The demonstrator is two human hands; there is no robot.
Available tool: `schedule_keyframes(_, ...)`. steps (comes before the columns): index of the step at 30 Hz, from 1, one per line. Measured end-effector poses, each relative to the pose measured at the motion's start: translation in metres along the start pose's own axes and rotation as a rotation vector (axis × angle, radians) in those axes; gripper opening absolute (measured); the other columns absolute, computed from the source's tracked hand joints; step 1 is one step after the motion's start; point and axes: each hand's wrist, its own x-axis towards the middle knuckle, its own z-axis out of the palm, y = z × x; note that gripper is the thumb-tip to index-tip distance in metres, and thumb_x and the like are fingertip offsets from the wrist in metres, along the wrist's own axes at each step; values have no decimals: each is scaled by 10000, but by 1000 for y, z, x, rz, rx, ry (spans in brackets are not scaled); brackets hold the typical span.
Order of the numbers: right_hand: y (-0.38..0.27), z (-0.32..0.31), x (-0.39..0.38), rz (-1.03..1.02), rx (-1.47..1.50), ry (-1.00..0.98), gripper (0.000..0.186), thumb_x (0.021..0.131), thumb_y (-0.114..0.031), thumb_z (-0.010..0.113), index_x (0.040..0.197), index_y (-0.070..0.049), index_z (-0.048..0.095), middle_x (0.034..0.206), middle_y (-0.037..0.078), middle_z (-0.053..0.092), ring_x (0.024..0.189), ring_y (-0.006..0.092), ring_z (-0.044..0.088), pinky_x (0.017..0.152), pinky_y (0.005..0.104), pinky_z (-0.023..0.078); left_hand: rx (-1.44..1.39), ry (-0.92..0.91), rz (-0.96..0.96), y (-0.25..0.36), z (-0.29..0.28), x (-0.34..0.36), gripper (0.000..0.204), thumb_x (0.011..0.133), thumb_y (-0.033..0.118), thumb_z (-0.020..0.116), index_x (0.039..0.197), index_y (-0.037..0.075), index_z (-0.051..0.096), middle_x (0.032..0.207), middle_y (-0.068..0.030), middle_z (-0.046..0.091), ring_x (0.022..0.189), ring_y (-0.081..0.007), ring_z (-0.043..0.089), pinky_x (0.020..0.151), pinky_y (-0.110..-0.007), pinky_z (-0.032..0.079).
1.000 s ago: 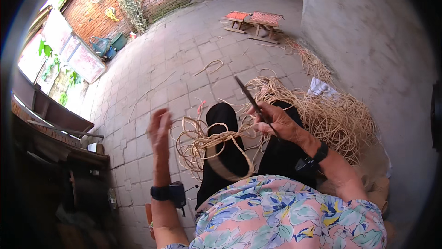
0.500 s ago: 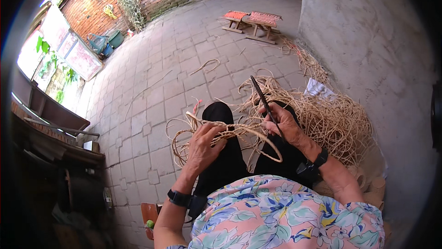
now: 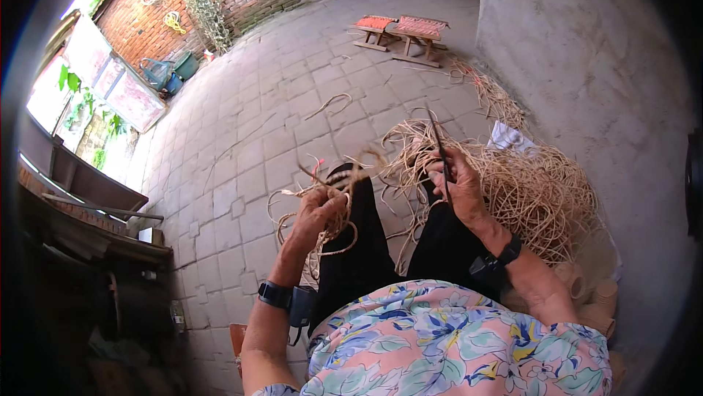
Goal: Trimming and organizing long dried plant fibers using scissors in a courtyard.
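Note:
My left hand (image 3: 320,209) is closed around a loose bunch of tan braided straw cord (image 3: 340,238), over my left knee. Loops of the cord stick out above and below the fingers, and the upper part is smeared by motion. In my right hand (image 3: 460,183) is a thin, dark, pointed tool (image 3: 441,150), gripped near its lower end with the tip pointing up and away. Its exact kind I cannot make out. Just beyond and beside that hand lies a big tangled heap of the same cord (image 3: 538,198).
Two low folding stools (image 3: 419,27) with red-and-pink woven seats stand farther off. A white cloth or bag (image 3: 510,137) lies on the heap, beside the grey wall (image 3: 586,44). One cord piece (image 3: 329,105) rests on the paving. Dark furniture (image 3: 95,249) lines the left side.
My left hand has drawn the cord bunch down and in, and the big loop that reached toward the right hand has swung away. The dark tool has turned more upright and shifted right.

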Motion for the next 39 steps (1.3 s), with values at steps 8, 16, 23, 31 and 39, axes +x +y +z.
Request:
schedule_keyframes(8,0,42,-7,351,65,-265,329,832,-32,639,1128,-65,500,671,-1,577,484,25,480,439,167,390,-223,28,-75,8,21,2,139,887,176,628,855,69,544,742,-16,610,592,-65,557,528,-191,453)
schedule_keyframes(16,-16,46,-1,524,395,-308,338,800,-69,578,1117,-67,461,691,30,545,499,65,478,414,206,387,-107,85,25,-5,30,2,123,859,132,628,925,64,550,736,3,572,586,-63,540,513,-200,444)
schedule_keyframes(23,-28,-75,22,505,574,-95,368,772,-24,524,1124,-97,444,651,-7,450,451,52,357,381,187,312,237,883,62,-45,-184,-35,54,840,67,529,873,74,571,647,-23,533,467,-66,433,369,-235,361)
schedule_keyframes(31,-47,-215,40,181,250,254,289,838,-110,555,1110,-64,470,703,8,513,534,53,425,461,211,363,125,1030,44,-42,-258,-111,58,835,127,584,850,114,529,659,23,521,525,-53,477,461,-211,425)
schedule_keyframes(39,-76,-230,43,152,193,244,297,830,-86,573,1111,-43,486,668,-11,465,502,48,414,432,203,344,315,685,-279,-64,-257,-105,100,799,154,590,849,68,581,646,-19,567,478,-94,520,400,-241,450)
